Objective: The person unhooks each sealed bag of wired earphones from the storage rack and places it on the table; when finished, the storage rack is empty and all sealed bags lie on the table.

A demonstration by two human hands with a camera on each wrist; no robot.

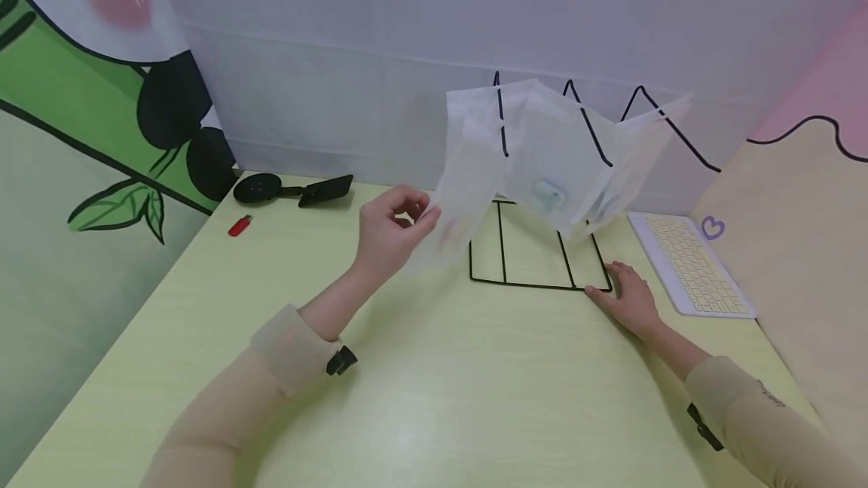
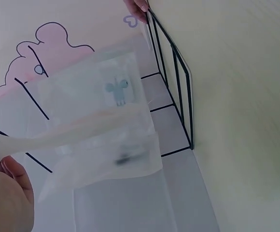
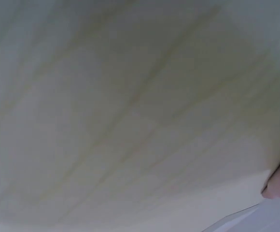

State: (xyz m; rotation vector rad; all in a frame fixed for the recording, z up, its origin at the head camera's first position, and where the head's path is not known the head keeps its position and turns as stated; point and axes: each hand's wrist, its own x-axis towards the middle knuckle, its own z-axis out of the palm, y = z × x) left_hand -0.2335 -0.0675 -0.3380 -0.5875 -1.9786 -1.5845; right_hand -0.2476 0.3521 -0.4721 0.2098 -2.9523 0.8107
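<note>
The step in hand appears to be the handling of the leftmost translucent bag (image 1: 468, 164) at the black wire rack (image 1: 505, 282), with the frame steadied from the other side. The edge of this bag is pinched between the thumb and fingers of the left hand (image 1: 386, 238), which is raised to the left of the rack; the other fingers are curled in. The bag slants, its lower end hanging out to the left above the worktop (image 1: 407, 398). By the right hand (image 1: 631, 300), the near right corner of the rack is held low down, with thumb and fingertips to either side of it; how firmly it is gripped cannot be told, and only a fingertip is caught in the right wrist view.

Further translucent bags (image 1: 525, 134) are seen among the rack's peaked uprights, a small blue-green item (image 1: 548, 193) showing through one; whether their lower edges are seated cannot be made out. By judgement, a light, even pinch on the thin film is called for in the next move, with the corner kept steady so that the light frame is not dragged or tipped.
</note>
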